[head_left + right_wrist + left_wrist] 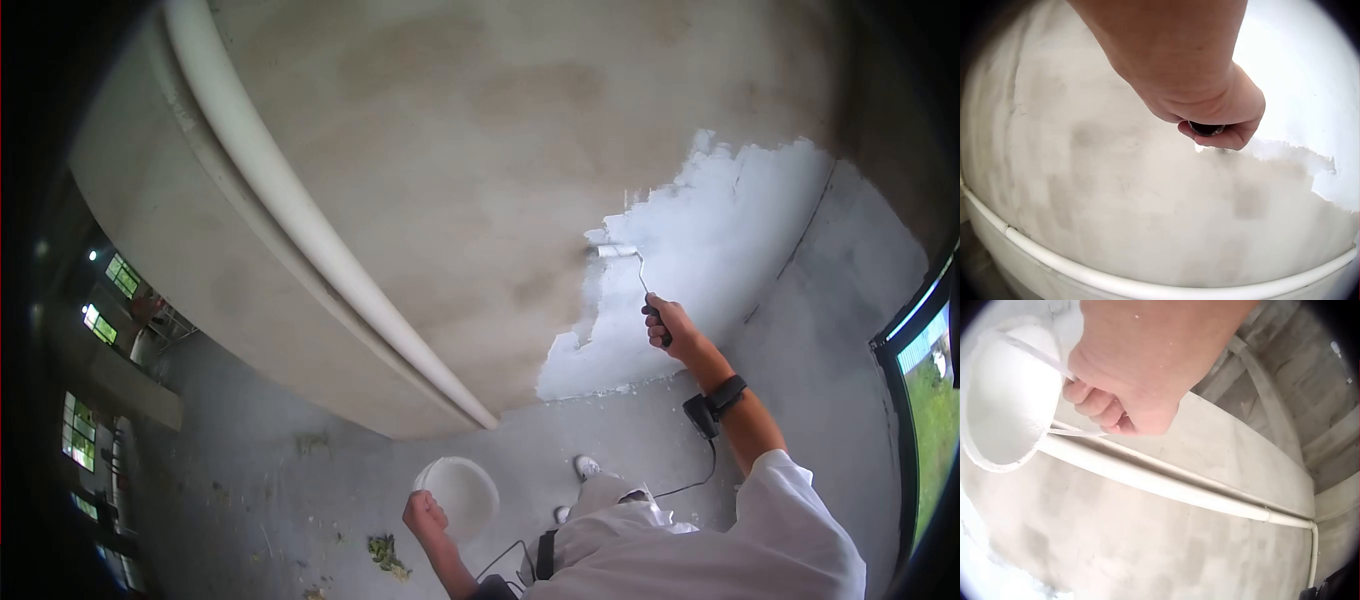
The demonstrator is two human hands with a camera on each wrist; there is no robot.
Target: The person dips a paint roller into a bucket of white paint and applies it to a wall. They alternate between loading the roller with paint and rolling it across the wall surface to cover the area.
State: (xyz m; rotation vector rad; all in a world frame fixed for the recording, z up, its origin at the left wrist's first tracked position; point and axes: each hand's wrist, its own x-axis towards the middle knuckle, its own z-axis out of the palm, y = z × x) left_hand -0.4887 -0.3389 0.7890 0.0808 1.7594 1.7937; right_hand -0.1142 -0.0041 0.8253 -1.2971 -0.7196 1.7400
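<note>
My right hand (pixel 672 326) grips the black handle (pixel 655 318) of a paint roller, whose white sleeve (pixel 615 251) lies against the wall at the left edge of the white paint (pixel 720 235). In the right wrist view the hand (pixel 1229 119) is curled round the handle's dark end (pixel 1206 129); the roller's sleeve is hidden. Low in the head view, my left hand (pixel 425 512) is beside a white bucket (pixel 462 498). The left wrist view shows that hand (pixel 1129 381) curled round the bucket's thin handle (pixel 1038 355), with the open bucket (pixel 1013 394) hanging from it.
A pale pipe (pixel 300 215) runs down the bare wall (pixel 440 150) to the grey floor (pixel 330 480). Some green leaves (pixel 385 553) lie on the floor near the bucket. At the right is a dark-framed window (pixel 925 380). A cable (pixel 700 478) hangs from the right wrist's device.
</note>
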